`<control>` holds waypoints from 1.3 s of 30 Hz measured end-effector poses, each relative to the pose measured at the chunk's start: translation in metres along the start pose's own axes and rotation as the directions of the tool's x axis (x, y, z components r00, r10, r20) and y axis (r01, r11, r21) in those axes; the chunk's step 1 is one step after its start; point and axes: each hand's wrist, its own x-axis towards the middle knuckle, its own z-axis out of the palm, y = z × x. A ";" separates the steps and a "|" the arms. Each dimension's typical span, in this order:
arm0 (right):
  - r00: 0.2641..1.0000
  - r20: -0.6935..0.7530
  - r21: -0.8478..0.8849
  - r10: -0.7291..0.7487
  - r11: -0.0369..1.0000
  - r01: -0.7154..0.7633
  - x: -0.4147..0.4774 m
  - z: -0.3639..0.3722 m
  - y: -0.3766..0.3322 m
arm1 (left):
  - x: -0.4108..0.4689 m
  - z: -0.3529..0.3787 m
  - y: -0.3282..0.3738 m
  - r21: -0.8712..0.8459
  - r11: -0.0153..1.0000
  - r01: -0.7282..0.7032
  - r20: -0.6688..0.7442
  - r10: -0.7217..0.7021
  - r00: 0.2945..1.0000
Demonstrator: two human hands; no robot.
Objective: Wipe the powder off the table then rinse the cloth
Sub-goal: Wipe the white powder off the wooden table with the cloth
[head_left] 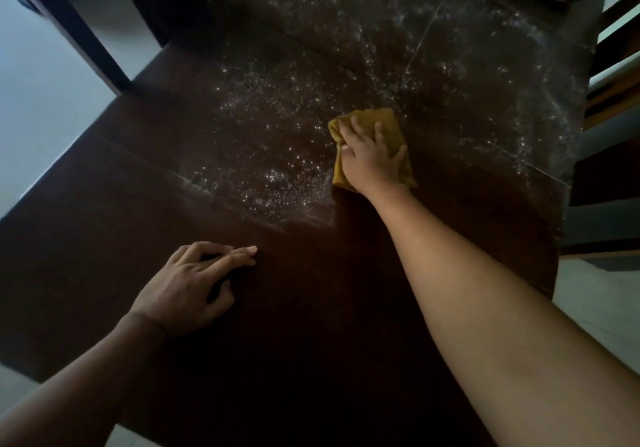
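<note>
Currently mid-wipe: right hand [372, 155] lies flat, fingers spread wide, pressing the yellow cloth [394, 127] onto the dark surface [311, 308], likely to drag off the powder [270, 155] lying left of and beyond the cloth. Left hand [194, 283], nearer the person than the cloth, rests loosely on the surface, holds nothing, probably bracing.

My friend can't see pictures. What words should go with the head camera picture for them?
A person's right hand presses a yellow cloth flat on a dark table, with white powder scattered left of it and beyond. The left hand rests on the table's near, cleaner part.
</note>
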 end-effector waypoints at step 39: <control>0.826 0.139 0.162 -0.546 0.836 0.525 -0.006 0.086 -0.257 | -0.059 -0.078 -0.179 -0.056 0.998 -0.005 0.010 0.005 1.000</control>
